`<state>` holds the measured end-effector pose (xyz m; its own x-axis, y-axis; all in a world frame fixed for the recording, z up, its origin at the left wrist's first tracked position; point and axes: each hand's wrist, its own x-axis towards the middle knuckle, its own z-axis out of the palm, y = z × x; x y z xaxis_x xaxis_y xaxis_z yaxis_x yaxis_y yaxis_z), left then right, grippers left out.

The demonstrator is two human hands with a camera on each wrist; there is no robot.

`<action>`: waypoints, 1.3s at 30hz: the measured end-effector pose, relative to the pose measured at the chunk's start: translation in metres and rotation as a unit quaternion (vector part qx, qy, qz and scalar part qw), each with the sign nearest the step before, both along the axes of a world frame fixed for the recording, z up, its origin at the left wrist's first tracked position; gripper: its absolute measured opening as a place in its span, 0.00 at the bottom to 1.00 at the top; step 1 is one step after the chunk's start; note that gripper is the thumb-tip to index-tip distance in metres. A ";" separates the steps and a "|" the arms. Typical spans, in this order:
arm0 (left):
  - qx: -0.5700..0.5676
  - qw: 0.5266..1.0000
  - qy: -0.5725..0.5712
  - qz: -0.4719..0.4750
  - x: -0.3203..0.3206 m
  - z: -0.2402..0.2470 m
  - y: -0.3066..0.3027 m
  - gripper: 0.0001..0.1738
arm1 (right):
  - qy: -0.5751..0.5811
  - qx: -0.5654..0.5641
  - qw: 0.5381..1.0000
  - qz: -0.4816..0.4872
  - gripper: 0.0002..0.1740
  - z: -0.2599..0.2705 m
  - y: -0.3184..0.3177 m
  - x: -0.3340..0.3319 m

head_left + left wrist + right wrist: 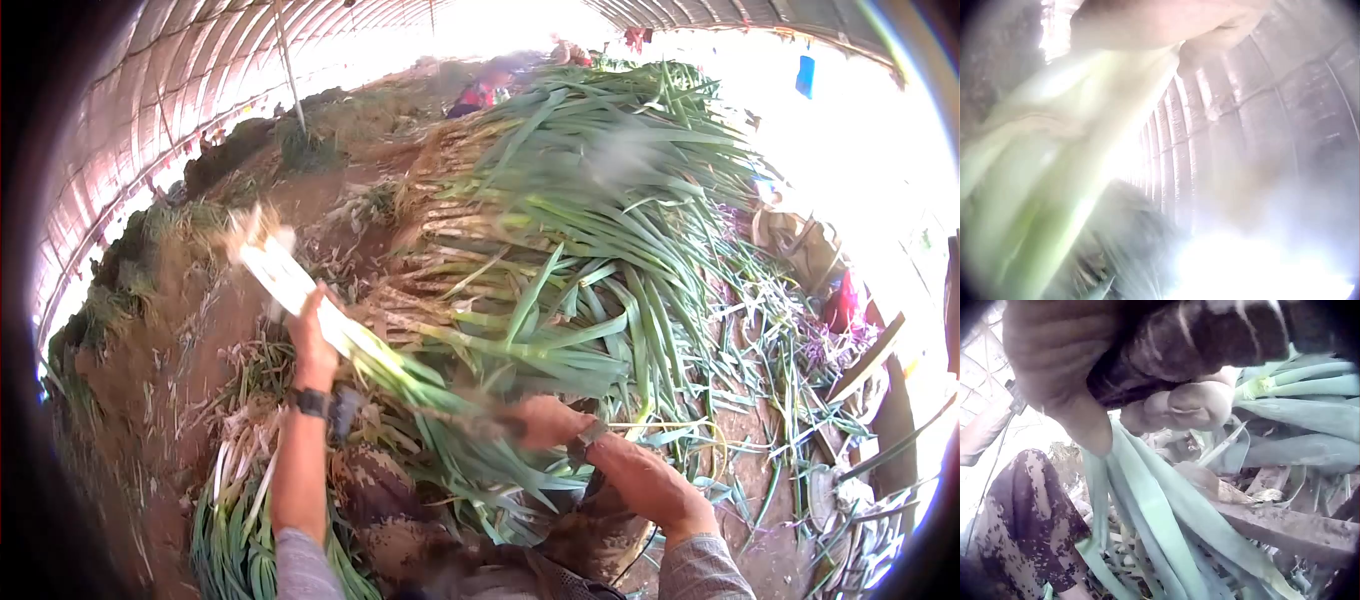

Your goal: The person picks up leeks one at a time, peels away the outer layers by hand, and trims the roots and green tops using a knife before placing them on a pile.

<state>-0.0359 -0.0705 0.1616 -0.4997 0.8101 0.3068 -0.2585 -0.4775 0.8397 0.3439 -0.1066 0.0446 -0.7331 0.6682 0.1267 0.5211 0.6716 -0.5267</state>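
A bundle of long green onions [350,340], white stems and roots toward the upper left, slants across in front of the person. The left hand [315,345] grips its pale stems; in the left wrist view the hand [1166,25] covers part of them. The right hand [548,422] is near the leafy end. Its fingers curl round a dark, banded, handle-like object [1191,340], whose kind I cannot tell. Green leaves [1154,506] hang right below the right thumb and fingertips.
A big heap of green onions [600,210] lies ahead, roots to the left. More onions [235,500] lie at the lower left. Loose leaves and a wooden board [1285,525] are at the right. The person's camouflage-clad knee [1029,519] is close by. Another person [485,95] is farther back.
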 end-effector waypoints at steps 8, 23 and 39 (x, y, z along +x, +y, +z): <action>0.136 0.889 0.285 0.332 -0.095 0.208 -0.074 0.19 | -0.007 -0.037 0.998 -0.056 0.25 0.000 0.007 0.010; -0.332 0.444 0.778 0.297 -0.349 0.110 -0.225 0.34 | -0.065 -0.004 0.995 -0.079 0.24 0.010 -0.007 0.005; -0.285 0.801 0.430 -0.304 0.007 -0.129 0.017 0.19 | -0.081 -0.086 0.967 -0.228 0.23 -0.015 0.029 0.065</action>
